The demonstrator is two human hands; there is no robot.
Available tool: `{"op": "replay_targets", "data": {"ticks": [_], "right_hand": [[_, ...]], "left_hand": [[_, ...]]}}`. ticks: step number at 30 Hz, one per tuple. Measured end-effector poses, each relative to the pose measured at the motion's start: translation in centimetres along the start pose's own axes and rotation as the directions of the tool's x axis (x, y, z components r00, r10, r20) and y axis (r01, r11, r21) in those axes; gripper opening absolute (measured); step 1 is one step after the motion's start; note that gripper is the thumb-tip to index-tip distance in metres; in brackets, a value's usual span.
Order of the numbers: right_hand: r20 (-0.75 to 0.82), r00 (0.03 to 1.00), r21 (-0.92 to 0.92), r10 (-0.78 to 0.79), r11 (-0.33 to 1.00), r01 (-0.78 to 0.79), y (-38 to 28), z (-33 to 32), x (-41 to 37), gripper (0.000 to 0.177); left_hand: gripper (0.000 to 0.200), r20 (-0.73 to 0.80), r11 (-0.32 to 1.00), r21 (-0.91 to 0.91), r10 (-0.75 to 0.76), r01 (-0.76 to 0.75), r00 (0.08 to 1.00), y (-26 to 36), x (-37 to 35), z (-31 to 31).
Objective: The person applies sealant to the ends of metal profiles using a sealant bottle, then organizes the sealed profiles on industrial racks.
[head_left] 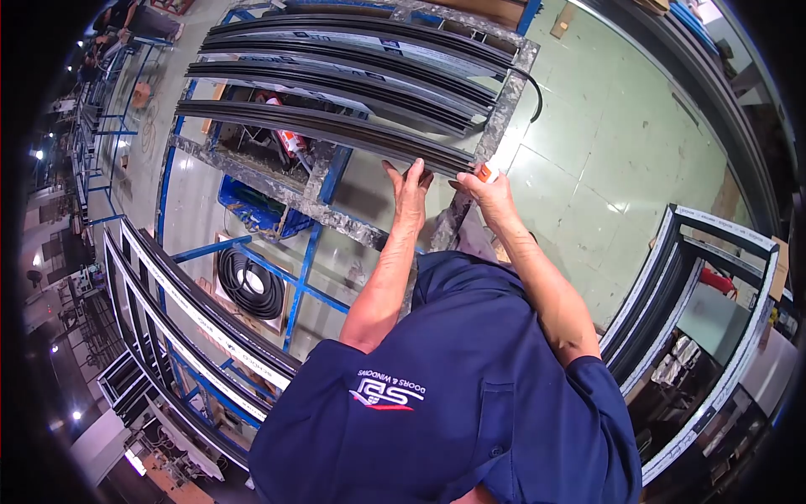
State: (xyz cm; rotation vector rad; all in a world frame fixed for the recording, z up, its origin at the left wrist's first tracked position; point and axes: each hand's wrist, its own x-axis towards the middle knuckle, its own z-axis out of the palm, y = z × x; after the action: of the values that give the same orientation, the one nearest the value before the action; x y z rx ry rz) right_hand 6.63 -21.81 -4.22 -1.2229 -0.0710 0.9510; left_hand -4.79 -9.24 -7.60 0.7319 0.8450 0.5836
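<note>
- Your left hand (409,195) is at the near edge of the closest dark profile (327,128), toward that profile's right end. Its fingers are spread and their tips are at the edge; you cannot tell from this view whether they press on it.
- Your right hand (491,197) is at the right end of the same profile. It is closed around a small white-and-orange item (487,173), with the thumb pointing toward the profile end.
- The closest profile lies lengthwise across the worktable (344,223), its right end directly in front of you.
- Three other dark profiles (319,85) lie beyond it, roughly parallel and apart from it.
- A black curved strip (537,94) projects past the table's right edge.
- Below the table level, to your left, note a blue crate (260,210) and a coil of black tubing (267,294).
- Long dark frames (210,323) with printed white tape stand at your left side.
- A large rectangular frame (727,361), also taped white, stands at your right side, well apart from your hands.
</note>
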Motion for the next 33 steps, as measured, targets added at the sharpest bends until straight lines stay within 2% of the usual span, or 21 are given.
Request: {"op": "replay_targets", "data": {"ticks": [4,11,14,15,18,21,24,25,28,29,31,33], "right_hand": [[0.009,1.000,-0.015,0.000,1.000,0.000,0.1,-0.2,0.0,0.031],[0.008,1.000,-0.010,0.015,1.000,-0.015,0.3,-0.3,0.2,0.025],[-0.006,1.000,0.006,0.022,1.000,-0.022,0.8,-0.5,0.2,0.025],[-0.015,1.000,0.019,0.013,1.000,-0.012,0.8,-0.3,0.1,0.025],[-0.017,1.000,0.035,-0.003,0.999,0.004,0.7,-0.3,0.3,0.025],[-0.023,1.000,0.020,0.012,1.000,-0.011,0.5,-0.3,0.2,0.026],[-0.018,1.000,0.010,0.017,1.000,-0.017,0.8,-0.5,0.3,0.026],[-0.010,1.000,0.008,0.015,1.000,-0.015,1.0,-0.7,0.4,0.026],[-0.034,0.999,0.006,0.003,1.000,-0.003,0.8,-0.2,0.3,0.026],[-0.009,0.999,-0.060,0.036,0.998,-0.036,0.8,-0.6,0.4,0.025],[-0.003,0.999,-0.050,0.032,0.998,-0.032,1.0,-1.0,0.4,0.024],[-0.009,1.000,-0.068,0.027,0.997,-0.027,0.1,-0.3,-0.1,0.025]], "left_hand": [[0.116,-0.042,0.999,-0.041,-0.010,0.008,0.999,0.4,-0.3,0.5],[0.119,-0.058,0.999,0.029,-0.032,0.034,0.998,0.2,0.5,0.2],[0.123,-0.038,0.985,-0.120,-0.130,0.124,0.991,0.1,1.7,-1.1],[0.124,-0.067,0.993,-0.047,-0.111,0.108,0.991,0.0,1.8,-0.8],[0.122,-0.030,0.995,-0.021,-0.100,0.099,0.995,0.6,1.7,-0.7],[0.117,-0.003,0.989,-0.015,-0.145,0.145,0.989,0.9,1.7,-0.8],[0.116,0.082,0.948,-0.192,-0.242,0.253,0.967,3.2,1.7,-1.0],[0.117,0.000,0.944,-0.149,-0.297,0.294,0.955,3.6,1.7,-0.2],[0.118,0.000,0.938,-0.137,-0.321,0.318,0.947,3.7,1.8,-0.5],[0.117,-0.012,0.953,-0.100,-0.288,0.285,0.958,4.2,2.1,-0.7],[0.114,-0.034,0.975,-0.027,-0.222,0.222,0.974,5.5,2.6,-1.3],[0.112,-0.050,0.988,-0.091,-0.127,0.123,0.991,8.4,5.6,-3.8]]}}
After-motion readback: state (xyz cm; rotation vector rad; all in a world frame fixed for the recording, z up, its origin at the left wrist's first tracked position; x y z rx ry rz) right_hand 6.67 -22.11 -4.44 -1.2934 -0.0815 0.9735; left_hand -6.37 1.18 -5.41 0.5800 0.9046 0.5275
